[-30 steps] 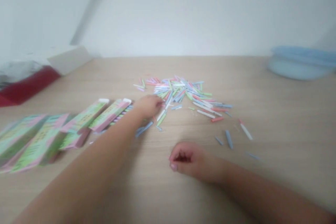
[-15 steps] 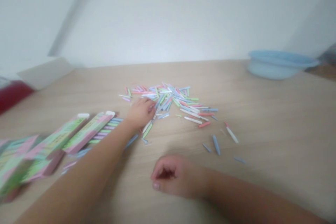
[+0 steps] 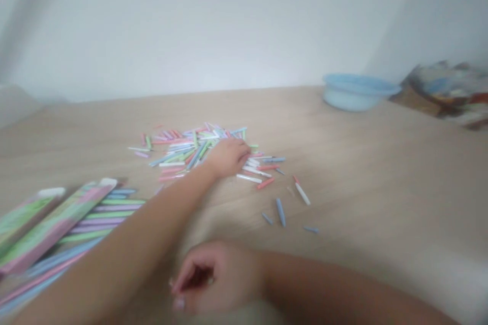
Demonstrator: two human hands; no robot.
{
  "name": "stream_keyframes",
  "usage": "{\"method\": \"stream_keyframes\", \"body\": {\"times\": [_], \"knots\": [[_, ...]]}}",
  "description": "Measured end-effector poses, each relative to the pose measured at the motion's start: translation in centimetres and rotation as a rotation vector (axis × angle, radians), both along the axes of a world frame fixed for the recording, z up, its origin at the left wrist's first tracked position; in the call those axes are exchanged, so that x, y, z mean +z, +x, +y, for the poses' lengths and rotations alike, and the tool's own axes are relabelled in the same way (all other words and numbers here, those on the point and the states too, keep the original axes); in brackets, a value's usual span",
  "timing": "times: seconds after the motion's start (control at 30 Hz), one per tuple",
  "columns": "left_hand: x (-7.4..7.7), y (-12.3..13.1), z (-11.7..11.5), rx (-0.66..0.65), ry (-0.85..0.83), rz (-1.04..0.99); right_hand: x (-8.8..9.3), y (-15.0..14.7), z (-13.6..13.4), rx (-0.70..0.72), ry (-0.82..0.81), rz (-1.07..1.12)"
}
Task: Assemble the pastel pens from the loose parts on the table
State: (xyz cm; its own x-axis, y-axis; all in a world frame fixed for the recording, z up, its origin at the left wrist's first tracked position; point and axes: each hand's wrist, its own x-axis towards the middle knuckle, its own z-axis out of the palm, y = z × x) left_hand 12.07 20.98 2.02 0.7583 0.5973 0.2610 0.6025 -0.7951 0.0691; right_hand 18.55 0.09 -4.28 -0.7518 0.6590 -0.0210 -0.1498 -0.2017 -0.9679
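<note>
A loose pile of slim pastel pen pieces [image 3: 198, 150] in blue, green, pink, purple and white lies in the middle of the table. My left hand [image 3: 230, 156] reaches over its right side, fingers bent down among the pieces. Blur and the back of the hand hide whether they grip one. Close to me, my right hand [image 3: 217, 277] rests low with its fingers curled round into a closed ring. What it holds, if anything, I cannot make out. A white pen piece with a red tip [image 3: 302, 192] and a blue barrel [image 3: 280, 212] lie apart, right of the pile.
Pastel cardboard boxes [image 3: 57, 226] lie at the left, beside a row of longer pens [image 3: 102, 221] partly covered by my left forearm. A light blue basin [image 3: 354, 94] stands at the back right. Beyond the table's right edge is a blurred heap of mixed items [image 3: 453, 91].
The view has turned to the right. My left hand has moved from the near left of the pile to its right side. My right hand stays curled near me.
</note>
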Motion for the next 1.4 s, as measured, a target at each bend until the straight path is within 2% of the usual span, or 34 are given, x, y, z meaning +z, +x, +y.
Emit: {"method": "stream_keyframes", "body": {"times": [0.1, 0.17, 0.4, 0.53, 0.63, 0.77, 0.9, 0.97, 1.1, 1.13, 1.2, 1.3, 1.4], "knots": [[0.0, 2.3, -1.8, -0.106, -0.052, 0.025, -0.3, -0.2, 0.0, 0.032, 0.008, 0.016], [-0.2, 4.0, -2.5, -0.115, -0.075, 0.051, -0.7, -0.2, -0.1, 0.058, 0.040, 0.017], [-1.0, 8.3, -2.4, 0.057, -0.159, 0.186, -1.2, -0.2, 0.1, 0.136, 0.144, -0.023], [-0.4, 9.9, -2.4, 0.115, -0.241, 0.276, -0.6, 0.2, 0.6, 0.182, 0.283, -0.015], [0.5, 10.0, -2.3, 0.109, -0.279, 0.270, -0.2, 0.7, 0.5, 0.197, 0.390, -0.061], [2.3, 7.1, -2.9, 0.132, -0.236, 0.056, 0.1, 1.0, 0.1, 0.172, 0.425, -0.110], [3.2, 1.0, -5.5, 0.199, -0.244, -0.211, 0.5, 0.9, -0.2, 0.146, 0.425, -0.111], [2.8, -2.6, -7.9, 0.273, -0.283, -0.312, 0.7, 1.0, -0.3, 0.121, 0.442, -0.138], [0.8, -8.6, -13.8, 0.390, -0.413, -0.488, 1.2, 1.1, -0.4, 0.098, 0.486, -0.177], [0.4, -9.6, -15.2, 0.407, -0.539, -0.663, 1.3, 1.1, -0.5, 0.088, 0.496, -0.180], [-0.4, -10.7, -17.4, 0.495, -0.754, -0.979, 1.5, 1.2, -0.8, 0.053, 0.513, -0.185], [-0.9, -10.7, -19.4, 0.649, -0.987, -1.343, 1.8, 1.2, -1.2, -0.003, 0.536, -0.194], [-1.3, -10.5, -20.1, 0.669, -1.010, -1.438, 2.1, 1.2, -1.4, -0.079, 0.577, -0.170]]}}
